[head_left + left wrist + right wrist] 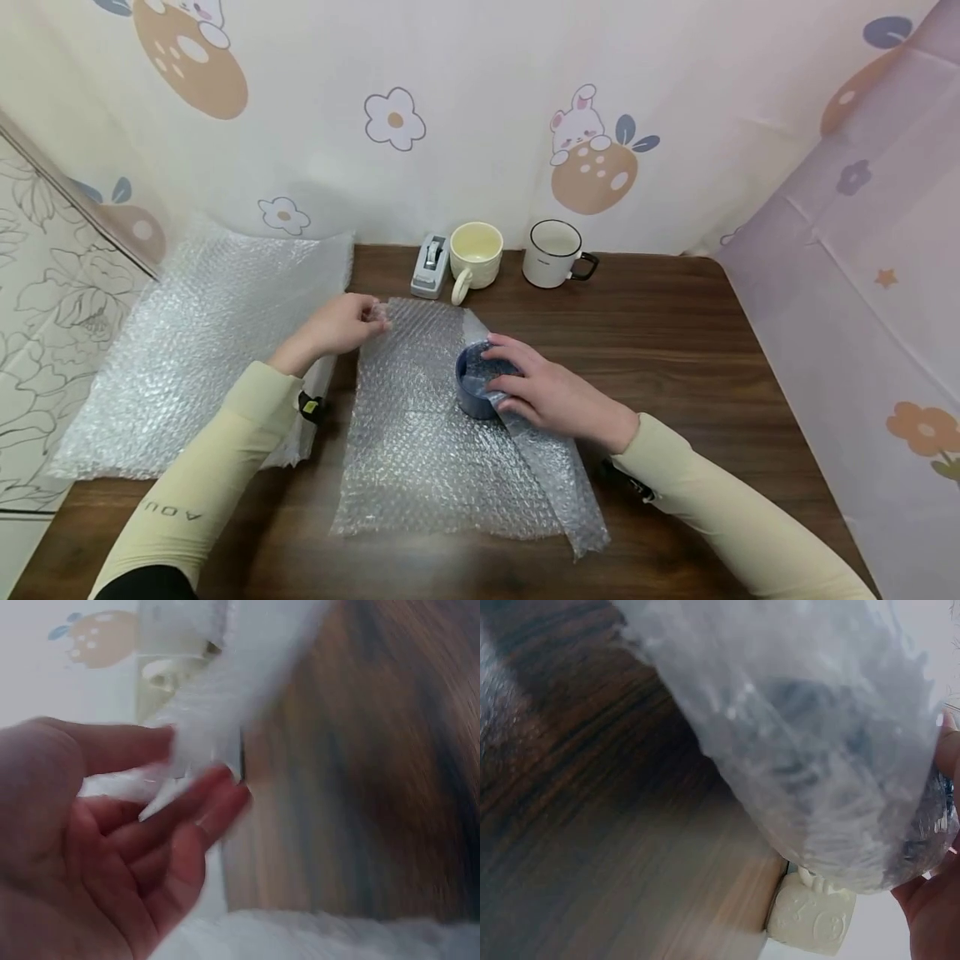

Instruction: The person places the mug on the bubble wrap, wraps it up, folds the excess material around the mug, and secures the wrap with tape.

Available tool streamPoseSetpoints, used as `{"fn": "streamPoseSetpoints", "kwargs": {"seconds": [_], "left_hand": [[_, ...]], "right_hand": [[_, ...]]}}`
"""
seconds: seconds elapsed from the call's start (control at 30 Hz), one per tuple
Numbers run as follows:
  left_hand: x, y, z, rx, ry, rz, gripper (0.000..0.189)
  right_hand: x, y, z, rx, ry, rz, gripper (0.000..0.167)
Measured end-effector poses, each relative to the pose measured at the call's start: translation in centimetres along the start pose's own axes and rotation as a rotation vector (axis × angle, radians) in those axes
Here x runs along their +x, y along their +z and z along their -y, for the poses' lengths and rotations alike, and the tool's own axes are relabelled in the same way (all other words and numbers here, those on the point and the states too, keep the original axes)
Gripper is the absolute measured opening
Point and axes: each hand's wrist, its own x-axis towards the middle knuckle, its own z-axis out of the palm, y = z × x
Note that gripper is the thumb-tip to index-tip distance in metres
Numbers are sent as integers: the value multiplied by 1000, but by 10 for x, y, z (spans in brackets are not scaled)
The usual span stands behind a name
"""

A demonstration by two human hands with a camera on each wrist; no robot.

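Note:
A sheet of bubble wrap [420, 467] lies on the table, its right side folded over toward the middle. On it sits a blue cup [472, 400], partly covered by the fold. My right hand [558, 396] holds that fold against the cup, fingers bent over its top. In the right wrist view, cloudy bubble wrap [780, 750] hides most of the cup. At the sheet's far left corner, my left hand [341, 327] pinches the edge between thumb and fingers. The left wrist view shows this hand [112, 847] with blurred plastic at its fingertips.
Behind the sheet stand a grey tape dispenser [431, 267], a cream mug [480, 254] and a white mug [551, 258] with a black handle. More bubble wrap [202, 350] covers the table's left side. A patterned curtain [465, 108] hangs along the back edge.

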Motion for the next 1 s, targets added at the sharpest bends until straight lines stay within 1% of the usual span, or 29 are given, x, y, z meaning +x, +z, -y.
{"fn": "streamPoseSetpoints", "kwargs": {"seconds": [0.07, 0.17, 0.33, 0.47, 0.57, 0.6, 0.7, 0.77, 0.87, 0.93, 1.0], "left_hand": [[-3, -1, -4, -87, 27, -27, 21], [-9, -3, -17, -188, 81, -61, 17], [-21, -1, -42, -313, 166, -64, 12], [-29, 9, -56, -422, 234, -71, 10], [-34, 20, -67, -502, 299, -82, 7], [-35, 25, -71, -513, 322, -90, 7], [-37, 38, -83, -517, 406, -114, 8], [-37, 45, -90, -477, 461, -138, 10], [-38, 52, -98, -373, 527, -175, 12], [-38, 55, -100, -295, 548, -199, 14], [-38, 58, -101, -236, 561, -209, 14]], "right_hand": [[0, 1, 1, 0, 9, -17, 26], [-1, 1, 2, -5, 9, -33, 27], [2, 2, 1, -3, -6, -33, 27], [5, 1, 1, 16, 7, -15, 26], [6, 1, 2, 27, 26, 2, 27], [6, 1, 2, 29, 32, 5, 27], [7, 2, 3, 28, 49, 3, 28], [7, 3, 3, 35, 63, -11, 29], [7, 5, 4, 79, 89, -54, 35], [7, 6, 4, 132, 98, -96, 44], [7, 7, 3, 175, 93, -138, 55]]}}
